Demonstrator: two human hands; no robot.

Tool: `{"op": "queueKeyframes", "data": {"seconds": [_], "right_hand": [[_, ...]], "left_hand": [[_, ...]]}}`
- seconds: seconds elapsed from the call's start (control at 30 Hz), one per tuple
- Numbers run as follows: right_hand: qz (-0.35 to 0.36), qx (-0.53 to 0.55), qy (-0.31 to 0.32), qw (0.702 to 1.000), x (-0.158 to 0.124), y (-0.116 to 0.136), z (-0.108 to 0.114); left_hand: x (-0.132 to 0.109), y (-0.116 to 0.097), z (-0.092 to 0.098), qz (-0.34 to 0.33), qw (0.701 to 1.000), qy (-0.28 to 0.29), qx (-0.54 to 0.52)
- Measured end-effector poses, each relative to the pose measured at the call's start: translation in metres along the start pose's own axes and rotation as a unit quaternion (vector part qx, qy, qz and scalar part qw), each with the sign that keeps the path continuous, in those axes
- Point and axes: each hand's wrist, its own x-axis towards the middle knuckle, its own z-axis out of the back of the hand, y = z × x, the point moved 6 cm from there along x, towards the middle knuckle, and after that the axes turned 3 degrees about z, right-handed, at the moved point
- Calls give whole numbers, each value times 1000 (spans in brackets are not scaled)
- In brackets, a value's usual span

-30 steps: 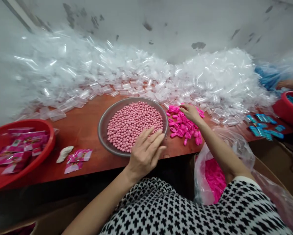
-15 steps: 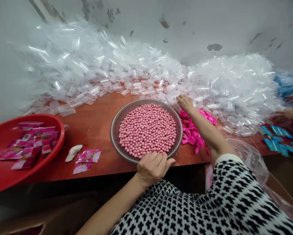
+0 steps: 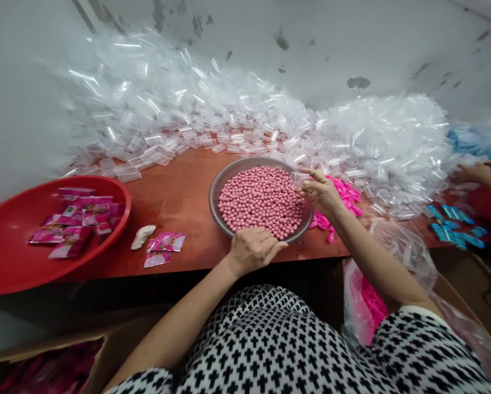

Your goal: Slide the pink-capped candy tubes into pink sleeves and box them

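In front of me stands a grey metal bowl (image 3: 213,205) full of small pink balls (image 3: 257,197). My left hand (image 3: 253,250) is closed over its near rim, thumb lying to the right; the fingertips are hidden. At the bowl's right side my right hand (image 3: 321,191) pinches a short clear plastic tube (image 3: 298,179) over the balls. Just behind that hand lie bright pink plastic pieces (image 3: 346,191), partly covered by it. A big heap of clear tubes (image 3: 237,137) stretches along the back of the table.
At left, a red basin (image 3: 7,262) holds pink packets (image 3: 91,210). Two or so packets (image 3: 165,247) and a whitish lump (image 3: 143,236) lie on the table (image 3: 167,191). At right are blue pieces (image 3: 454,224), a co-worker's hands (image 3: 471,172) and a clear bag (image 3: 405,251).
My right hand has come back from the tube heap to the bowl, now with a clear tube in its fingers. My left hand stays at the bowl's near rim. The view has shifted slightly.
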Motion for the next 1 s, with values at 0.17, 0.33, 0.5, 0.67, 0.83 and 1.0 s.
{"op": "queueKeyframes", "data": {"seconds": [0.17, 0.33, 0.5, 0.67, 0.83, 1.0], "right_hand": [[-26, 68, 48, 996, -22, -12, -29], [89, -54, 116, 988, -43, -5, -51], [229, -418, 159, 865, -39, 37, -48], [181, -792, 165, 558, -3, 35, -42], [150, -772, 247, 566, 18, -19, -57], [117, -542, 128, 822, 24, -23, -35]], "left_hand": [[16, 36, 4, 255, 944, -41, -204], [22, 47, -6, 380, 826, -112, -401], [25, 57, -14, 392, 826, -70, -399], [20, 89, -13, 431, 810, -120, -379], [12, 104, -15, 445, 810, -145, -353], [12, 104, -14, 416, 853, -135, -285]]}}
